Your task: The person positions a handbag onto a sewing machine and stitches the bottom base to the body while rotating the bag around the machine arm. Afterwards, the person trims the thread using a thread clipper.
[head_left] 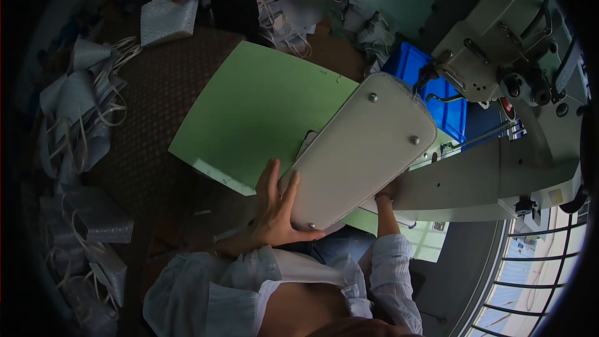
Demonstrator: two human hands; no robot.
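Note:
A pale cream handbag (365, 150) is tipped so that its flat base faces me, with metal feet and stitching round the edge. My left hand (277, 215) grips its near left corner, fingers along the left side and thumb on the near edge. On the far side, the bag meets the head of a sewing machine (477, 56); the needle area is hidden behind it. My right hand is out of sight behind the bag's right side, beside the machine's lower arm (465, 181); only the wrist and forearm (385, 212) show.
A green work board (249, 106) lies under and left of the bag. Behind stands a blue plastic crate (405, 62). Several silvery bags (81, 106) with straps are piled at left. Across the brown table, another person's hands hold a silvery handbag (168, 20). A barred window (530, 268) is at lower right.

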